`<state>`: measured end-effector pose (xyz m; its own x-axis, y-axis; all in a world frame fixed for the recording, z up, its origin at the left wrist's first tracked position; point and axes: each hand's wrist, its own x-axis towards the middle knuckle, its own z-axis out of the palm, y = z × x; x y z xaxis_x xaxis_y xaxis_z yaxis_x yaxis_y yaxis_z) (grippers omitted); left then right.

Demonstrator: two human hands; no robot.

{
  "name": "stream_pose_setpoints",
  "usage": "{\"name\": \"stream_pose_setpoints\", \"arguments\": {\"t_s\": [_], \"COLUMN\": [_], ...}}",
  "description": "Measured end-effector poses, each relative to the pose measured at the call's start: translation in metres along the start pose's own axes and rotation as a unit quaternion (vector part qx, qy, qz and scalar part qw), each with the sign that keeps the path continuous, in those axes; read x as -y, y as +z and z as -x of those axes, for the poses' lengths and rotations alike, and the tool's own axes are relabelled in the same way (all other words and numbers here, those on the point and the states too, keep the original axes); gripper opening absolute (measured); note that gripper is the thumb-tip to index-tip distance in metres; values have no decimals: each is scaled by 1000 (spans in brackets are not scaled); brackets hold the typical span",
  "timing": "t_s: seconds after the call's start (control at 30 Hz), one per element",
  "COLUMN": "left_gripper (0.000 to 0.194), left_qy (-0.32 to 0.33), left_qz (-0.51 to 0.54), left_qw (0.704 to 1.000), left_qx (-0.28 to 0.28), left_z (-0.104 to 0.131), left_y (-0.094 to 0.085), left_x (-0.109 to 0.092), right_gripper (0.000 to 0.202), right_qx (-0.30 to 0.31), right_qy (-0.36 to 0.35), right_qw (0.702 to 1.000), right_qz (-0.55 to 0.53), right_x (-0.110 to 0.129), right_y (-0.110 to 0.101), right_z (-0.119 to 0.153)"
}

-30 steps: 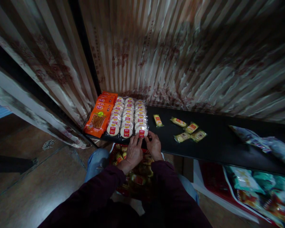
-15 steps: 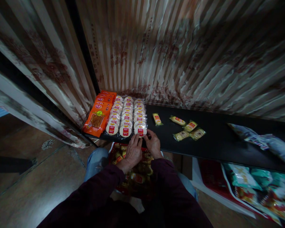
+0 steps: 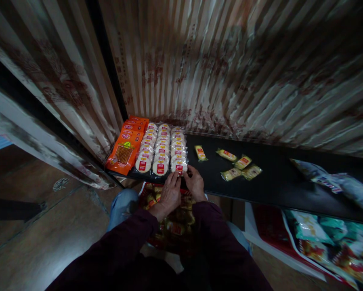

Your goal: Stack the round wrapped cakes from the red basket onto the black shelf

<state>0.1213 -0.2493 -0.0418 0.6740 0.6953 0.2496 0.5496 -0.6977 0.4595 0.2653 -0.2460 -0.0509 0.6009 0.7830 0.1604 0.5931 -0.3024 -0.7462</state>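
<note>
Three columns of overlapping round white packets (image 3: 160, 166) with red labels lie on a black shelf (image 3: 272, 182). My left hand (image 3: 171, 192) and my right hand (image 3: 196, 182) meet at the front packet (image 3: 179, 165) of the right column, by the shelf's front edge. The fingertips of both hands touch its lower edge, fingers held together. Orange packets (image 3: 124, 149) overlap in a column left of the white ones. To the right lie a small yellow packet (image 3: 200, 153) and several more yellow packets (image 3: 242, 162).
A box of wrapped snacks (image 3: 175, 228) sits between the knees, partly hidden by my arms. Blue-white bags (image 3: 351, 188) lie at the shelf's right. Below stands a box with green bags (image 3: 311, 228). A pleated curtain (image 3: 229, 72) hangs behind.
</note>
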Motion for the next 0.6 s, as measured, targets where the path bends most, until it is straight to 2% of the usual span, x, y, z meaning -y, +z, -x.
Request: {"name": "stream_pose_setpoints", "arguments": {"t_s": [0.3,0.6], "left_gripper": [53,48], "left_qy": [0,-1], "left_qz": [6,-13], "left_qw": [1000,1000], "left_qx": [-4,12], "left_z": [0,0], "left_y": [-1,-1], "left_x": [1,3], "right_gripper": [51,38], "right_qx": [-14,-26], "right_qy": [41,63], "right_qw": [997,980], "right_qz": [-60,-185], "right_x": [12,2], "right_y": [-5,7], "right_z": [-17,-39]}}
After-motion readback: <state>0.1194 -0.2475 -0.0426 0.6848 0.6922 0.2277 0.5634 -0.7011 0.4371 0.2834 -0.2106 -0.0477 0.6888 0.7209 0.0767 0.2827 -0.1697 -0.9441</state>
